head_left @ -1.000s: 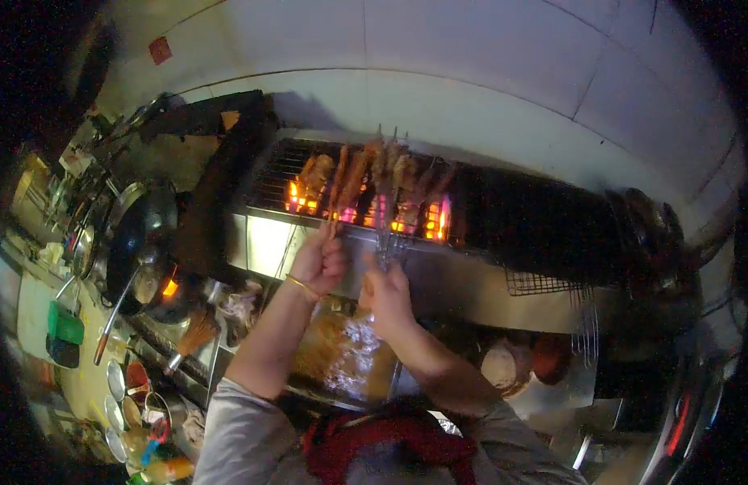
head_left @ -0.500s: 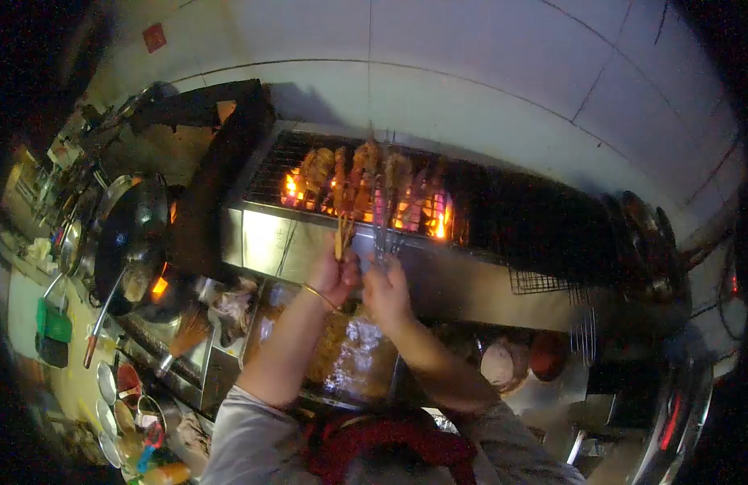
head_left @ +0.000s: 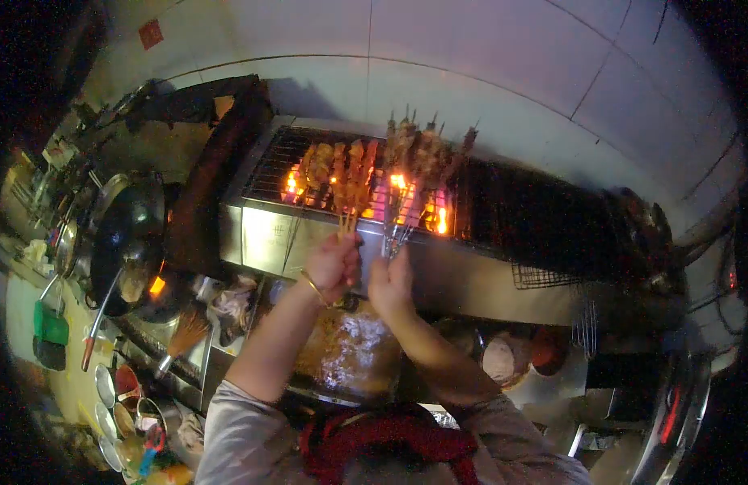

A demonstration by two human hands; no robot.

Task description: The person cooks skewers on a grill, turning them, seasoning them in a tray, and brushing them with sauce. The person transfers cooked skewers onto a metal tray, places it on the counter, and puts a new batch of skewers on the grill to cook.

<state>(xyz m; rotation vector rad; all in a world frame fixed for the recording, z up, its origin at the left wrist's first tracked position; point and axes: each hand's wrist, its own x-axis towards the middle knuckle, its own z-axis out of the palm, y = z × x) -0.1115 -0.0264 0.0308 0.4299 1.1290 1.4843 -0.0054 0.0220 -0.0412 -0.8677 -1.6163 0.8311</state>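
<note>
My left hand (head_left: 335, 265) is closed round the light wooden ends of a bunch of meat skewers (head_left: 342, 174), whose browned meat lies over the flames. My right hand (head_left: 392, 284) grips the thin metal ends of a second bunch, the metal skewers (head_left: 422, 158), fanned out with their tips toward the wall. Both bunches extend over the lit grill (head_left: 270, 166), side by side. Orange flames show beneath and between them. How many skewers each hand holds cannot be made out.
A dark wok (head_left: 131, 234) with a ladle (head_left: 104, 315) stands at the left. A brush (head_left: 186, 335) lies below it, near several bowls and cups. An oily metal tray (head_left: 342, 356) is below my hands. A wire rack (head_left: 544, 276) hangs at the right.
The metal skewers in my right hand have spread out and swung rightward, away from the wooden ones. My left hand has shifted slightly, and its skewers lie closer together over the fire.
</note>
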